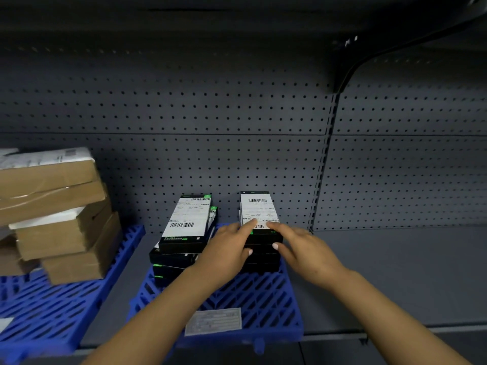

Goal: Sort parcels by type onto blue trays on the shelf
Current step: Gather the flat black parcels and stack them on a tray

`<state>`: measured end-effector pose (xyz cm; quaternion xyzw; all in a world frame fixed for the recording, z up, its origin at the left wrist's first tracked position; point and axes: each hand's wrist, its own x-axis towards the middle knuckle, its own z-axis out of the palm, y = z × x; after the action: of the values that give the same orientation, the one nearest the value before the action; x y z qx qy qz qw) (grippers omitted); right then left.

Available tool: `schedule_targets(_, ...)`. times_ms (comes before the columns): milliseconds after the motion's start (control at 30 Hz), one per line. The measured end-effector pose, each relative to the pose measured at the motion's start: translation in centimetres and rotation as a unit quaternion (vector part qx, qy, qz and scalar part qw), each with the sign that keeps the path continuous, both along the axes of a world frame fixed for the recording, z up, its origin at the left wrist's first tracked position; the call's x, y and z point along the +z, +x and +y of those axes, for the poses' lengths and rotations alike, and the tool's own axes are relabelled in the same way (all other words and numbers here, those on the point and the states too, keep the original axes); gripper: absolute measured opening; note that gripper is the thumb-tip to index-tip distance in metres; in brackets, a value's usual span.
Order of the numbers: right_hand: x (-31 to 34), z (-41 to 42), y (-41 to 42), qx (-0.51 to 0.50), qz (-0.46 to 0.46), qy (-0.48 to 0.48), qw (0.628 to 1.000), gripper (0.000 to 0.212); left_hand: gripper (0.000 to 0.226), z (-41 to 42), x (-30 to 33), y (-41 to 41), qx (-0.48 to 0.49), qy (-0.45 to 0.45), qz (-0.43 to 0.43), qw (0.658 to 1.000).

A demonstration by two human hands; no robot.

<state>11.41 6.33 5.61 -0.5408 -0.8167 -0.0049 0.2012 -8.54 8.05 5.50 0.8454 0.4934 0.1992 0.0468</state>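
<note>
We've got our left hand (229, 247) and right hand (300, 246) on the right black-box stack (259, 234) on the middle blue tray (263, 301), fingers straight-ish, thumbs pressing its front; left stack (184, 233) at 9 o'clock.

1 head-worn view looks forward and slightly down into a shelf bay, close up. Pegboard (184, 114) fills 12 o'clock, a blue tray (263, 299) lies toward 6, both forearms entering from there.
</note>
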Motion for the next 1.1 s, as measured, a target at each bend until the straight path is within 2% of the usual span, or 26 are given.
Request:
schedule_targets(100, 0.7, -0.9, -0.1, -0.012, 0.002, 0.018, 1.0, 0.049, 0.066, -1.1, 0.5, 0.0, 0.007, 0.057, 0.022, 0.998)
schedule_targets(267, 2.3, -2.7, -0.7, -0.006, 0.016, 0.058, 0.998, 0.054, 0.065, -3.1, 1.6, -1.6, -0.038, 0.128, 0.004, 0.991)
schedule_targets(400, 2.9, -3.3, -1.2, 0.021, 0.011, 0.064, 0.998, 0.062, 0.065, -4.2, 2.5, -4.0, -0.005, 0.16, 0.004, 0.987)
schedule_targets(600, 3.1, -2.4, -2.9, 0.094, -0.012, 0.036, 0.995, 0.063, 0.06, -5.1, 1.6, -7.7, 0.113, 0.128, -0.013, 0.985)
schedule_targets(733, 2.9, -0.9, -4.4, 0.142, -0.028, 0.019, 0.989, 0.062, 0.06, -5.9, 0.5, -9.6, 0.156, 0.107, -0.005, 0.982)
schedule_targets(900, 2.7, 0.3, -6.1, 0.172, -0.044, 0.009, 0.984, 0.062, 0.066, -5.4, -0.5, -11.4, 0.165, 0.087, -0.002, 0.982)
schedule_targets(1100, 1.9, 0.6, -8.1, 0.145, -0.067, 0.017, 0.987, 0.065, 0.062, -4.3, -0.7, -13.0, 0.124, 0.092, -0.013, 0.988)
